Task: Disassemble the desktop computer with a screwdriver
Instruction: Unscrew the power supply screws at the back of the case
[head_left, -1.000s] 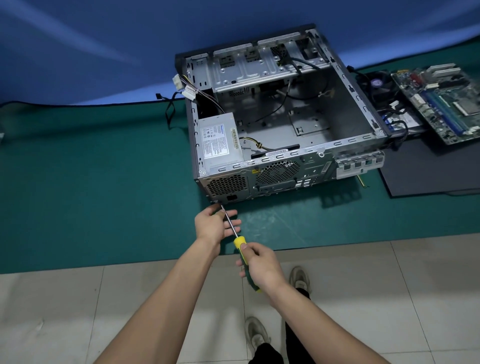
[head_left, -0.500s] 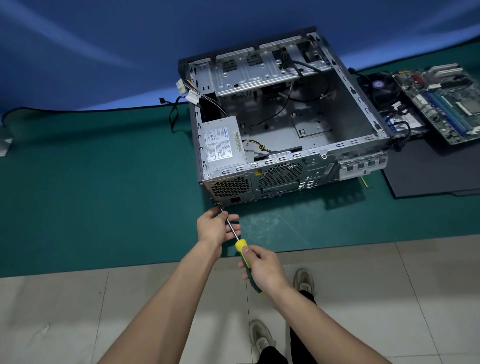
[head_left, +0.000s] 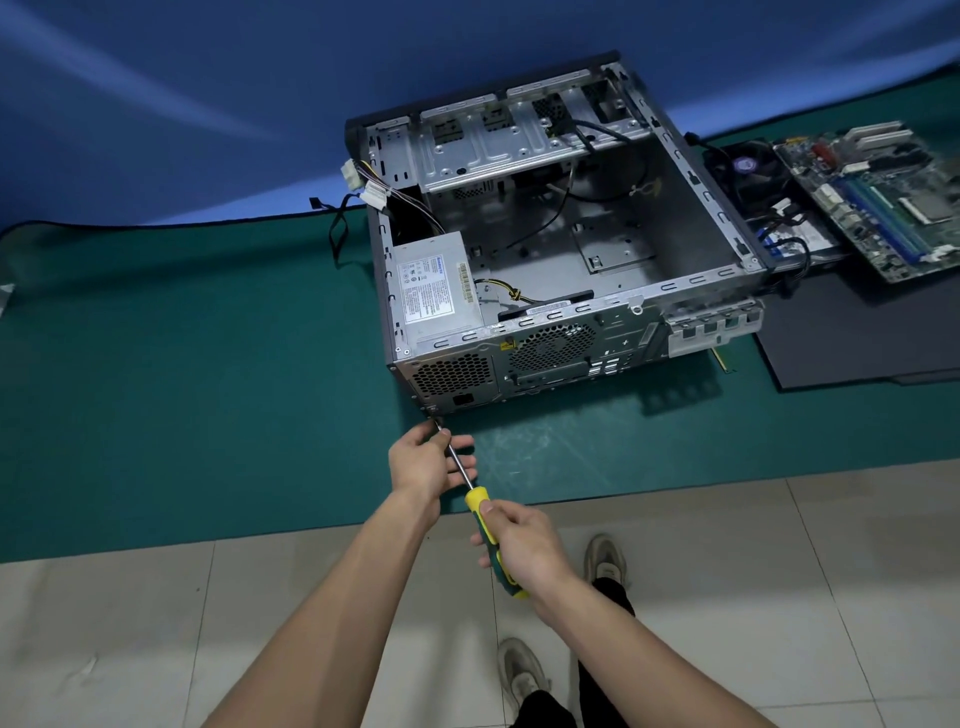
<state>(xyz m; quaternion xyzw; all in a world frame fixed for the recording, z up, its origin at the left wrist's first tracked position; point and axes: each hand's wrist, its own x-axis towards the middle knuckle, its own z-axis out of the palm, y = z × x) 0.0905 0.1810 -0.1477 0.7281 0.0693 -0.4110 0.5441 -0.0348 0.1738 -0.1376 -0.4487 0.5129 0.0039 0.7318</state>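
An open grey desktop case (head_left: 691, 208) lies on its side on the green mat (head_left: 182, 374), its rear panel facing me. The grey power supply (head_left: 434, 286) sits in the near left corner of the case. My right hand (head_left: 519, 545) grips the yellow-and-green handle of a screwdriver (head_left: 480, 506). The screwdriver's tip meets the lower left corner of the rear panel. My left hand (head_left: 426, 460) curls around the metal shaft just behind the tip. The screw itself is too small to make out.
A removed motherboard (head_left: 883, 192) and a black cooler fan (head_left: 748, 171) lie to the right of the case, partly on a dark panel (head_left: 857, 343). Loose cables with white plugs (head_left: 363, 187) hang off the case's left side. My shoes stand on pale floor tiles (head_left: 156, 623).
Both hands stay on the screwdriver at the case's lower left rear corner. The view has shifted slightly; nothing else has visibly moved.
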